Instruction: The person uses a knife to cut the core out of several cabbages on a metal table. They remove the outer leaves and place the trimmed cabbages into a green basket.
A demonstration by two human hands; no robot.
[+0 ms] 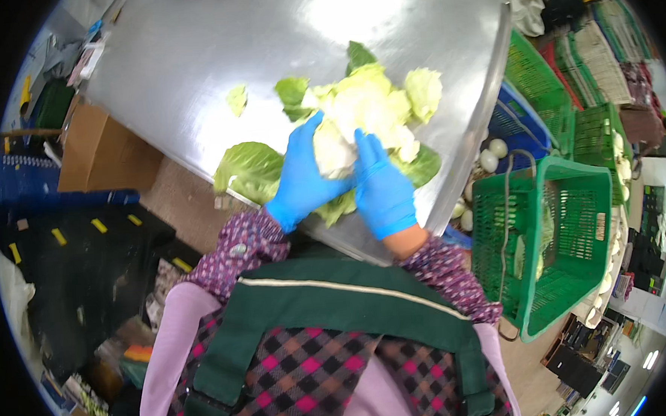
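Both my hands wear blue gloves and are at a pale green leafy head (333, 148), lettuce or cabbage, on the steel table (190, 63). My left hand (303, 173) grips its left side, thumb stretched across the near side. Fingers pointing away, my right hand (380, 186) presses flat against its right side. Loose pale leaves (370, 101) are heaped just beyond the hands. A large green leaf (252, 170) lies by my left wrist, overhanging the table edge. Another green leaf (421, 166) is right of my right hand. The underside of the head is hidden.
At the table's right side stand a green plastic crate (572, 252) with leaves inside and a blue crate (520, 119) near round white vegetables (490, 160). More green crates (547, 84) stand behind. A cardboard box (101, 152) and black bin-like containers (87, 266) are at the left.
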